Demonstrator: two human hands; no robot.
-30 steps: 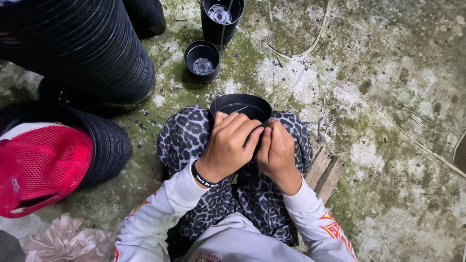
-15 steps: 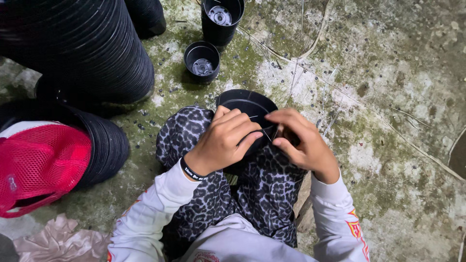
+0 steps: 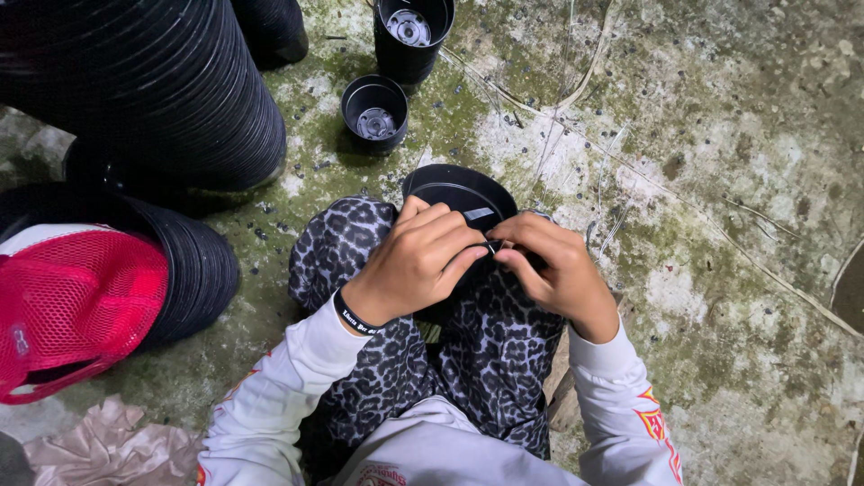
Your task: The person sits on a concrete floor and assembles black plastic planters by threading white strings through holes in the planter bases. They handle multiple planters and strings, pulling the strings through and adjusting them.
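Observation:
A black plastic pot (image 3: pixel 453 189) rests between my knees, its mouth turned up and away from me. My left hand (image 3: pixel 416 263) curls over its near rim, fingers closed on the edge. My right hand (image 3: pixel 556 270) pinches the same rim from the right, thumb and fingertips meeting those of the left hand. What lies under the fingertips is hidden. My legs in leopard-print trousers (image 3: pixel 490 351) are under both hands, and a black band sits on my left wrist.
Two open black pots (image 3: pixel 375 110) (image 3: pixel 412 31) stand on the mossy concrete beyond my knees. Long stacks of nested black pots (image 3: pixel 153 90) (image 3: pixel 193 270) lie at the left. A red mesh cap (image 3: pixel 67 306) and crumpled pink plastic (image 3: pixel 117 445) are at the lower left.
My right hand swung out to the right and came back in to the rim. The pot has tilted slightly. My left hand has stayed on the pot throughout.

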